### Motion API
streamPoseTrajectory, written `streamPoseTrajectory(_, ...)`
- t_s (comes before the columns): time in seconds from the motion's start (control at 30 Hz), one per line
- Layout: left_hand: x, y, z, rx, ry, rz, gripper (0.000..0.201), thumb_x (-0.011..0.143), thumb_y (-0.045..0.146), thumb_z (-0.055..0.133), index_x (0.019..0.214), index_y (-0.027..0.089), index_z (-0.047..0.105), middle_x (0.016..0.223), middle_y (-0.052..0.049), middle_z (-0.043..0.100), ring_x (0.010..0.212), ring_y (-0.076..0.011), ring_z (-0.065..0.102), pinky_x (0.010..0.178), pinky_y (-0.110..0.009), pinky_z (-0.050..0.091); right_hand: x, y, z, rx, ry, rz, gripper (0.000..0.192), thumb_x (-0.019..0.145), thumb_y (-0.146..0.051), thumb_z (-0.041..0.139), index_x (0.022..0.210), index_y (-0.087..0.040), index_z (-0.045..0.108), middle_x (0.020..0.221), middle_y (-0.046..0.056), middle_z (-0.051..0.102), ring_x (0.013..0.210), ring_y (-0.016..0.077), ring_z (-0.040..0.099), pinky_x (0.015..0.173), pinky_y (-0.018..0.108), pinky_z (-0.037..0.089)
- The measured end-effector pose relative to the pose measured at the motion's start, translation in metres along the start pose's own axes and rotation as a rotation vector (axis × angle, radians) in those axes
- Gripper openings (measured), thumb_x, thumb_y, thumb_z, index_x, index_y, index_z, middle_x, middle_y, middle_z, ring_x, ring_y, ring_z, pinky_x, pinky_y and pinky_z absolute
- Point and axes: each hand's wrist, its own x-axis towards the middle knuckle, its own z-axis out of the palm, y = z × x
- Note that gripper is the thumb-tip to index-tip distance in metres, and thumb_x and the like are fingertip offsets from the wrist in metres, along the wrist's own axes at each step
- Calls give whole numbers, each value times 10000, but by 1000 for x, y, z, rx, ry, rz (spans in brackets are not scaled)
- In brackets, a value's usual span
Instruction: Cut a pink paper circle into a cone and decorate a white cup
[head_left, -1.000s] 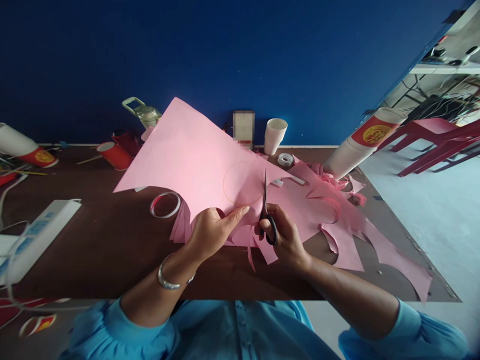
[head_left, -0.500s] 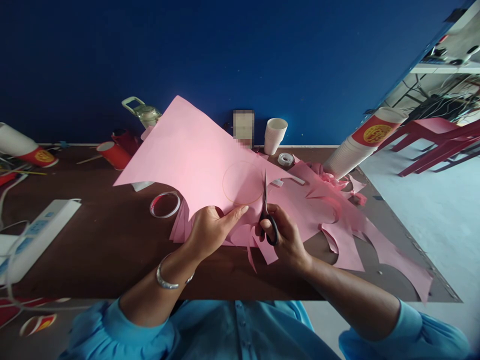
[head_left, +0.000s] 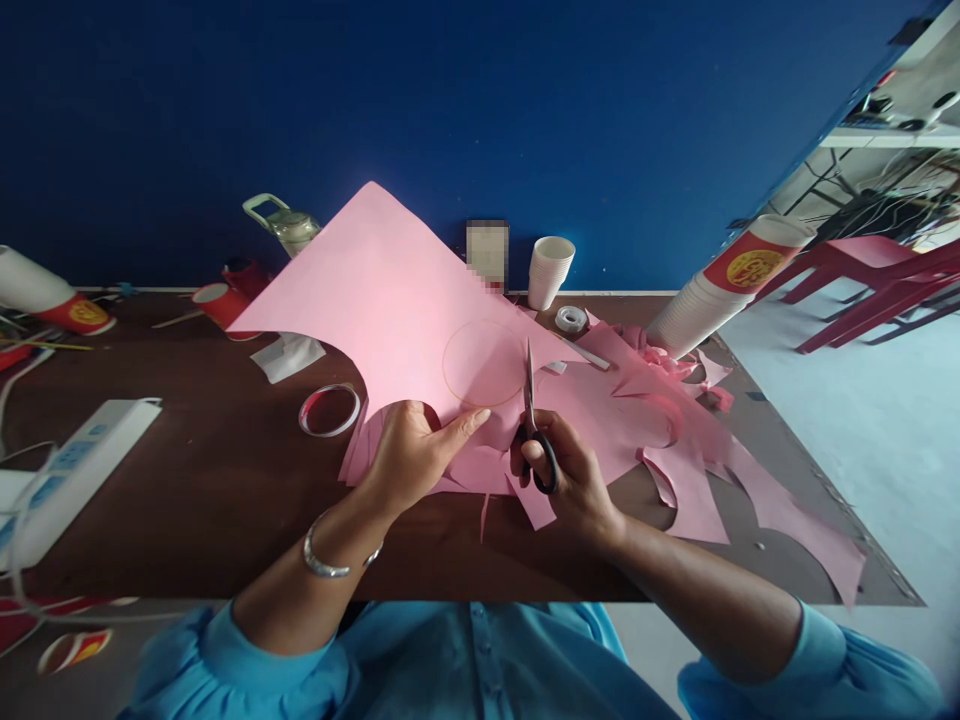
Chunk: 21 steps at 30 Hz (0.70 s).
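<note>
My left hand point(head_left: 416, 450) pinches the lower edge of a large pink paper sheet point(head_left: 367, 290), thumb on top and fingers beneath. Curved bites are cut out of the sheet's lower edge, and a thin circle is drawn near its right part. My right hand point(head_left: 574, 470) is closed round the black handles of a pair of scissors point(head_left: 530, 400). The blades point upward at the right side of the drawn circle, nearly together. Under and right of the sheet lie more pink papers point(head_left: 600, 410) and cut scraps point(head_left: 686, 490).
A roll of tape point(head_left: 330, 410) lies left of the sheet, near a white tissue point(head_left: 287, 357). White paper cups point(head_left: 551, 270) and a small white roll point(head_left: 571, 319) stand behind. A tall cup stack point(head_left: 720, 290) leans at right; a power strip point(head_left: 82, 470) lies at left.
My left hand has turned the pink sheet slightly clockwise, lifting its left corner and uncovering more of the tissue. A thin strip hanging below has shifted left. My right hand has barely moved.
</note>
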Motion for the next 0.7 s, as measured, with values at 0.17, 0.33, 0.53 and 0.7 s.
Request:
streamPoseTrajectory(0.17,1,-1,-2,18,9,-22,660,795,577,731,449,230,288,483,60,226,472,-70,243,424,-245,207,-1,1,-1,16,-6,-6,464,961,-686,632,1043,-233,580,671,-40,592,551,115,517,502,241,450)
streamPoseTrajectory(0.33,3,-2,-4,25,-2,-22,625,801,574,730,459,217,346,509,48,253,491,-78,267,439,-251,224,-1,0,0,32,-12,-11,434,976,-651,636,1071,-230,588,671,-42,594,550,112,519,502,237,450)
streamPoseTrajectory(0.53,4,-3,-7,34,-5,14,612,816,568,731,462,203,391,515,48,257,498,-78,273,433,-241,236,-1,-1,-1,45,-22,3,438,973,-655,635,1064,-229,584,662,-43,595,548,113,512,502,238,444)
streamPoseTrajectory(0.7,4,-2,-9,64,5,-17,619,812,563,730,450,210,373,471,50,266,461,-72,270,414,-249,220,-1,1,-1,66,-30,15,436,980,-646,633,1064,-220,590,670,-39,596,559,109,506,519,240,437)
